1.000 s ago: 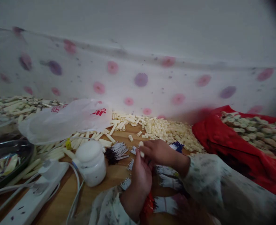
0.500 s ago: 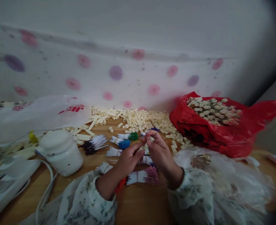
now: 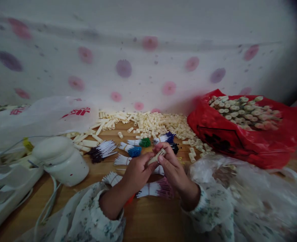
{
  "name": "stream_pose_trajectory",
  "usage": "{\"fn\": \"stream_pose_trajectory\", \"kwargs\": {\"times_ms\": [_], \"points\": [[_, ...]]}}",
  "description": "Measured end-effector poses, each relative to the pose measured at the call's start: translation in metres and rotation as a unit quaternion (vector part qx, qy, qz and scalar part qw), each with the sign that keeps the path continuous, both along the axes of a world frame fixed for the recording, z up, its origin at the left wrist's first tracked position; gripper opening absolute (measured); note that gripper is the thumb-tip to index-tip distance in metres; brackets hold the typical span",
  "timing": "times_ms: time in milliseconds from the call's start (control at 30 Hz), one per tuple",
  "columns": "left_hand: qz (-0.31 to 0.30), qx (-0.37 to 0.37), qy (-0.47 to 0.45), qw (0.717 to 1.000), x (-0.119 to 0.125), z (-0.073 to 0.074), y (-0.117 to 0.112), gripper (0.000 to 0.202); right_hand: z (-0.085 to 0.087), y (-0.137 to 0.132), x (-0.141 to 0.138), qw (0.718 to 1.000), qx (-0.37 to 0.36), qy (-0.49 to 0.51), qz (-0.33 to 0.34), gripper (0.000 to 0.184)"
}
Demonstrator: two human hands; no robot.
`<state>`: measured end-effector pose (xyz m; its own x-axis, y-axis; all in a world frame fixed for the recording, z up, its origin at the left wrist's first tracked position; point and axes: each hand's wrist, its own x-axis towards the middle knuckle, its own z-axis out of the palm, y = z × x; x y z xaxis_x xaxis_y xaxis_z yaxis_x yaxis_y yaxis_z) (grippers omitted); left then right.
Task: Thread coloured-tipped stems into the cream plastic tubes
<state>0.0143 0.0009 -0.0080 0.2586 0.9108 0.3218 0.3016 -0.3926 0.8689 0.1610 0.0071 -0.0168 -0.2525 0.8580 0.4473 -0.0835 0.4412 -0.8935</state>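
A cream slotted plastic tube (image 3: 157, 157) is held in front of me between both hands. My left hand (image 3: 138, 169) is closed around its lower left end. With thumb and fingers, my right hand (image 3: 172, 166) grips the upper right end, beside the slots. Under and around the hands lie banded bundles of thin white sticks with coloured tips: a green-tipped bundle (image 3: 139, 143), a blue-tipped bundle (image 3: 132, 150), a dark-blue-tipped bundle (image 3: 164, 138) and a pink-tipped bundle (image 3: 155, 189). A loose dark-tipped bundle (image 3: 103, 151) lies further left.
Behind the bundles spreads a pile of cream slotted pieces (image 3: 160, 124). A red bag (image 3: 221, 141) full of similar pieces on stems stands right, near a clear plastic bag (image 3: 251, 188). At left are a white jar-shaped object (image 3: 65, 163), a power strip (image 3: 14, 198) with cables, and a white bag (image 3: 47, 116).
My hands have shifted slightly apart, and the slotted tube between them now shows more fully. The view has moved a little, so the scene sits slightly higher.
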Motion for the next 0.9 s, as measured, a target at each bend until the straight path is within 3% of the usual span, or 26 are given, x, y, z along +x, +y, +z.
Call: {"fn": "stream_pose_trajectory", "kwargs": {"times_ms": [167, 433, 533, 633, 733, 900], "points": [[0.015, -0.001, 0.033, 0.999, -0.001, 0.004, -0.001, 0.036, -0.003, 0.003, 0.01, 0.993, 0.068, -0.092, -0.009, 0.049], [0.079, 0.062, 0.172, 0.98, -0.007, -0.003, 0.003, 0.024, -0.003, 0.007, 0.012, 0.976, 0.142, -0.166, -0.006, 0.062], [0.087, 0.072, 0.179, 0.977, -0.008, -0.002, 0.003, 0.024, 0.002, 0.008, 0.017, 0.98, 0.136, -0.147, 0.007, 0.053], [0.043, 0.07, 0.183, 0.98, -0.007, 0.001, 0.001, 0.02, 0.009, 0.01, 0.021, 0.989, 0.109, -0.096, -0.019, 0.043], [-0.028, 0.08, 0.216, 0.973, -0.003, 0.0, -0.002, 0.021, 0.015, 0.012, 0.022, 0.995, 0.084, -0.026, -0.039, 0.048], [-0.072, 0.119, 0.27, 0.953, 0.006, -0.003, -0.009, 0.027, 0.018, 0.007, 0.018, 0.998, 0.054, -0.016, -0.002, 0.054]]}}
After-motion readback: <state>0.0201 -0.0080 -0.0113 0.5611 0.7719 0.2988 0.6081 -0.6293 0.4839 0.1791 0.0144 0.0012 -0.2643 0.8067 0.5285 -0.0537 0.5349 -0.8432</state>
